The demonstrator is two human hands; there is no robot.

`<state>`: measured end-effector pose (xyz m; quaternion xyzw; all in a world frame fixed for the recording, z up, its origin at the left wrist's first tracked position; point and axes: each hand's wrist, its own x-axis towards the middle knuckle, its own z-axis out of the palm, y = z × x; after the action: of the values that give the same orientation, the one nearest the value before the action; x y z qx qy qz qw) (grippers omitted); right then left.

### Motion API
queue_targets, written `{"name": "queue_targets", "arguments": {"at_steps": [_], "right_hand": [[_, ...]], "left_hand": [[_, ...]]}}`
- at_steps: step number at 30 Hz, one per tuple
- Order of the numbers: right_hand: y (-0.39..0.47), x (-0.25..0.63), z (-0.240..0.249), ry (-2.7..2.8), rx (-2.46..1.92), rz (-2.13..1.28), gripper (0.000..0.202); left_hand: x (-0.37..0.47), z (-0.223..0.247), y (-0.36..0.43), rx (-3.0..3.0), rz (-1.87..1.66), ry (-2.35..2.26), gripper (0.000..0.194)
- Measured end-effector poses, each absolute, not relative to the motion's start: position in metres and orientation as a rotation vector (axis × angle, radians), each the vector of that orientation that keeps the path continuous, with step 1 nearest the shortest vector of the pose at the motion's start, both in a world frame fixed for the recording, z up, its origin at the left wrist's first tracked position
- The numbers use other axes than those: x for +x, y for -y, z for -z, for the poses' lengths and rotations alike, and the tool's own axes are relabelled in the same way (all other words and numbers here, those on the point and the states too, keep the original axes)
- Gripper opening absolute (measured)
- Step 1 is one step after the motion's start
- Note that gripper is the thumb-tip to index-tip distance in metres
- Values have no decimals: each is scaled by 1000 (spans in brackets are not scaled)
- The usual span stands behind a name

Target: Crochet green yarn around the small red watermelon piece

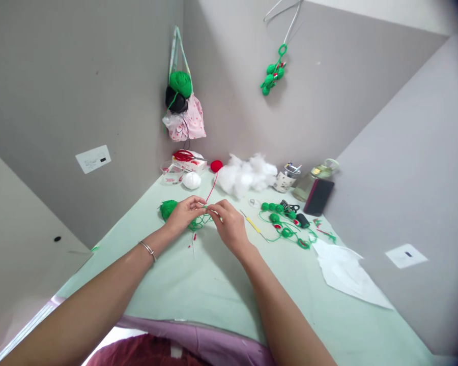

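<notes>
At mid-table, the left hand (186,212) and right hand (229,223) nearly meet, thumb and fingers of each pinching green yarn (195,224); the exact held spot is too small to tell. Loose loops hang beneath. It should be light, soft and limp, prone to tangling, best held close to the worked spot. Left lies the green ball (168,209); farther, the red ball (216,165), likely to roll if tugged.

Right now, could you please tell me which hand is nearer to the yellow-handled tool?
The right hand; the yellow-handled tool lies just to its right. The left hand is farther off, beyond the right hand's left side.
</notes>
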<state>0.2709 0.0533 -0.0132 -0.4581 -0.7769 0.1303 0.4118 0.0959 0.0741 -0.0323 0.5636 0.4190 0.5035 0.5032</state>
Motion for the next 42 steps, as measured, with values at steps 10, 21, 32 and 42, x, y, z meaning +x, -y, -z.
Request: {"name": "queue_targets", "arguments": {"at_steps": [10,21,32,42], "right_hand": [[-58,273,18,2052,-1211,-332,15],[-65,279,18,1820,-1198,-604,10],[-63,278,1,1544,-1129,-884,9],[-68,287,-2,1270,-1046,-1160,16]], "left_hand": [[96,33,-75,1418,-1178,-1007,39],[94,25,-70,1425,-1072,-1012,40],[92,30,-74,1437,-1075,-995,37],[89,28,-77,1405,-1117,-1070,29]]}}
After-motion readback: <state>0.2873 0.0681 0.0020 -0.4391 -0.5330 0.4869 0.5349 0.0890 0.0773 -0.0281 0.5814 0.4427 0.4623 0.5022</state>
